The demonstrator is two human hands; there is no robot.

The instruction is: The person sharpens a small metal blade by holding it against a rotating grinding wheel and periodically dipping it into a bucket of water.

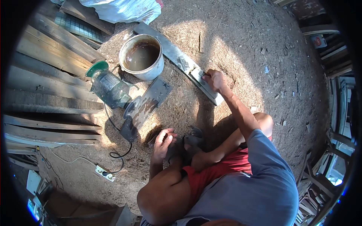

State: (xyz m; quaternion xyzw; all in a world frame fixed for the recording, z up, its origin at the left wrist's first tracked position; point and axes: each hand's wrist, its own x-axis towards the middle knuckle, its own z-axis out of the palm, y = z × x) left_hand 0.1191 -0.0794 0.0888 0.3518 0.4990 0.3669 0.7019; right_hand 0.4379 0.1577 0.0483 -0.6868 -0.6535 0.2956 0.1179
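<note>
Plank, one; bucket, one; right hand, one, at plank, curled, grasp unclear; left hand, one, released.

You see bright sun on the ground mid-frame, dark shadows by your legs, and bent shapes near black corners.

Patchy sunlight brightens a dirt floor beside stacked wooden planks.
</note>
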